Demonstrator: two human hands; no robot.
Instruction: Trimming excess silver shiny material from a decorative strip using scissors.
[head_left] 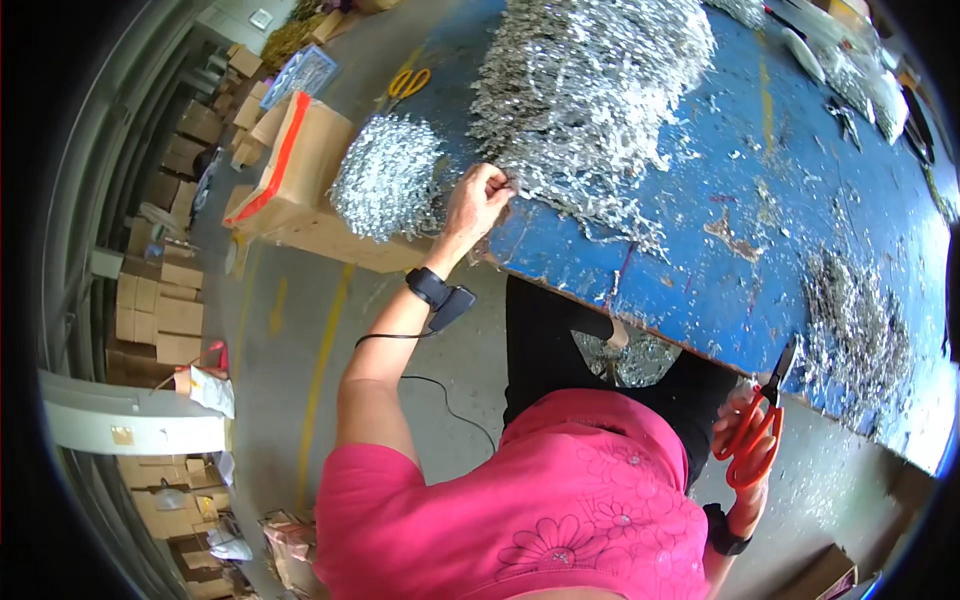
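A big heap of silver tinsel strands (590, 95) spreads over the blue table (700, 200). My left hand (476, 208) is at the heap's lower left corner, thumb and fingers pinched on the ends of tinsel strands. Close by on its left lies a smaller silver tinsel bundle (388, 178) at the table's left end. Red-handled scissors (752, 440) are in my right hand (742, 425), beside the table's near edge. Their dark blades point up over that edge, and the fingers wrap round the handles.
Yellow-handled scissors (408, 84) lie beyond the small bundle. A cardboard box (300, 165) with red tape adjoins the table's left end. Grey tinsel scraps (858, 325) are piled at the right. Pliers (846, 122) and plastic bags (870, 85) sit far right. A cable (455, 405) hangs near my left arm.
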